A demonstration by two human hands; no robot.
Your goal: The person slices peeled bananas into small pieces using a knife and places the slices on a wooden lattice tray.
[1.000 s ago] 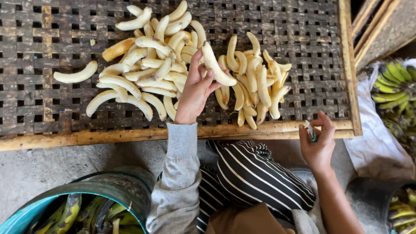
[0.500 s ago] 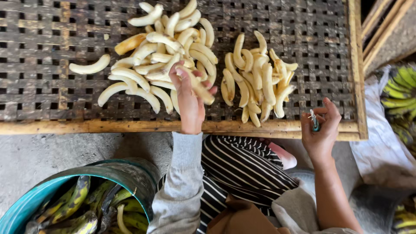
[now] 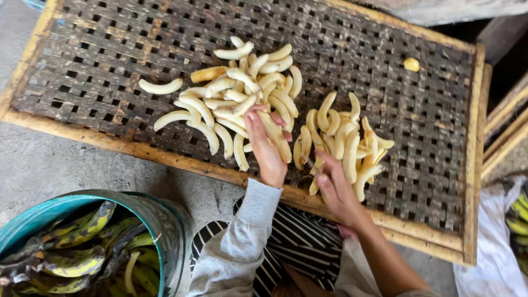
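I see my left hand [image 3: 268, 147] curled around one pale peeled banana [image 3: 278, 137] at the left pile's edge on the woven bamboo tray [image 3: 385, 66], my right hand [image 3: 335, 190] closed, grip unclear, touching the right heap of peeled bananas [image 3: 346, 146], teal bucket of green peels [image 3: 82, 242] near left.

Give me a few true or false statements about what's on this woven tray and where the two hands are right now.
1. The peeled pale bananas lie on a woven slatted tray. True.
2. The left hand rests on the left pile. True.
3. The right hand hangs off the tray, clear of the fruit. False: it reaches the smaller right pile of peeled bananas.
4. The teal round tub holds peeled fruit. False: it holds green-black peels.
5. A lone yellow piece lies near the tray's far right. True.
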